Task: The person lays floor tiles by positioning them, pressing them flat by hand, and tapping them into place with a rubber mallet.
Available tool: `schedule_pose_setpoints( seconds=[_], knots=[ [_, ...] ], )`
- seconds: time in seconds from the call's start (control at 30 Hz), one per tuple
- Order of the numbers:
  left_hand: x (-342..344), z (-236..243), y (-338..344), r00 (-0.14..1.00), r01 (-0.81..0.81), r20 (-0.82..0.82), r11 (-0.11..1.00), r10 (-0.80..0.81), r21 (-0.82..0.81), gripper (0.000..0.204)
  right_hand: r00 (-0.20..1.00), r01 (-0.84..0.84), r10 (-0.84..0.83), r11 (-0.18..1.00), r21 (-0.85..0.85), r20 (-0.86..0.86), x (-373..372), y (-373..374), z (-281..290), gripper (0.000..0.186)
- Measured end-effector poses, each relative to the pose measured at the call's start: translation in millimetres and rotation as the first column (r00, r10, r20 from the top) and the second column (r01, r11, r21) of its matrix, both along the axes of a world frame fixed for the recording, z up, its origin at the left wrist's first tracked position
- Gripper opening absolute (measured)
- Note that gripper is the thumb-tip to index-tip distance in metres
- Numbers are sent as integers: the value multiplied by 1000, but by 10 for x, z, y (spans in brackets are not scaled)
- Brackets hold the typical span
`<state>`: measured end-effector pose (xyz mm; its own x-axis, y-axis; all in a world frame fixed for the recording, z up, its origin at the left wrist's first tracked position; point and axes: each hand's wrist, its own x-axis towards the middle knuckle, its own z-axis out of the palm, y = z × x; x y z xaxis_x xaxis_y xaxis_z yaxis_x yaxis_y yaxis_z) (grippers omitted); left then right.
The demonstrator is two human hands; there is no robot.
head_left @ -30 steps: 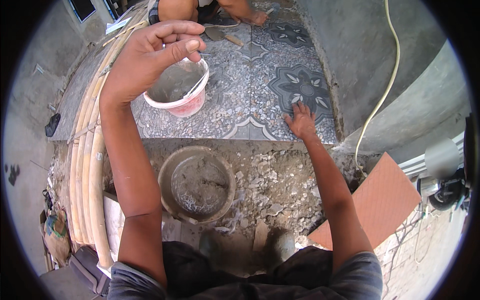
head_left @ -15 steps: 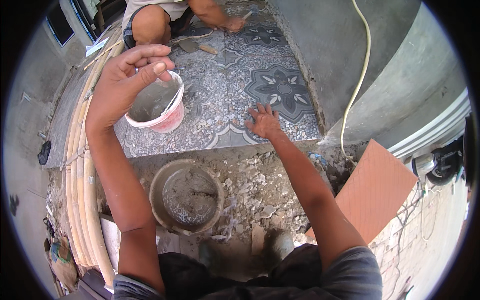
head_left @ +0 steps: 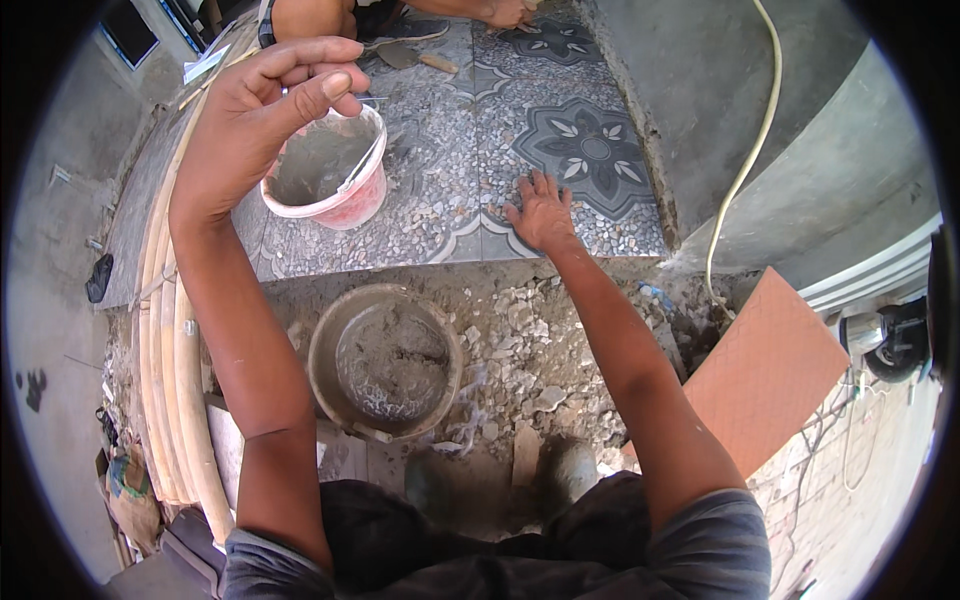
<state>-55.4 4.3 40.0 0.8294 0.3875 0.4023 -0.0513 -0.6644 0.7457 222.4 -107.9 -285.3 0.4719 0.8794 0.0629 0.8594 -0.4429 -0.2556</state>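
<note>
My left hand is raised above a white and pink bucket, its thumb and fingers curled together. A thin metallic piece shows just past the fingertips; whether the fingers hold it I cannot tell. My right hand lies with fingers spread on the floor tile, near its front edge. That tile has a pebble pattern with a dark flower motif. Grey wet mix shows inside the bucket. Below the tiled edge, a round tub of grey mortar sits between my forearms.
A co-worker's hand touches the far tiles. A trowel lies near that person's leg. Bamboo poles run along the left. Rubble covers the ground before my feet. At right are an orange-brown board and a hanging cable.
The view has shifted, so the tiles, bucket and tub sit higher and slightly right. My right hand stays flat on the tile; my left remains raised with curled fingers.
</note>
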Motion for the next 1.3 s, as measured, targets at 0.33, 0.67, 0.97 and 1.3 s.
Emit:
schedule_pose_setpoints(
  seconds=[0.33,0.67,0.97,1.3],
  knots=[
    [17,-44,31,998,-51,-26,998,51,-26,34,990,139,-136,988,-71,42,-14,45,-130,81],
    [189,-149,78,1000,-14,-21,999,15,39,38,994,-66,71,996,-51,84,-547,225,-150,82],
    [-21,-112,131,989,-145,-28,989,144,-1,36,995,-95,96,995,-20,18,-327,370,-190,84],
    [-221,-72,216,983,-183,0,983,183,9,36,947,320,-318,943,-90,36,888,-297,-13,78]
  ],
)
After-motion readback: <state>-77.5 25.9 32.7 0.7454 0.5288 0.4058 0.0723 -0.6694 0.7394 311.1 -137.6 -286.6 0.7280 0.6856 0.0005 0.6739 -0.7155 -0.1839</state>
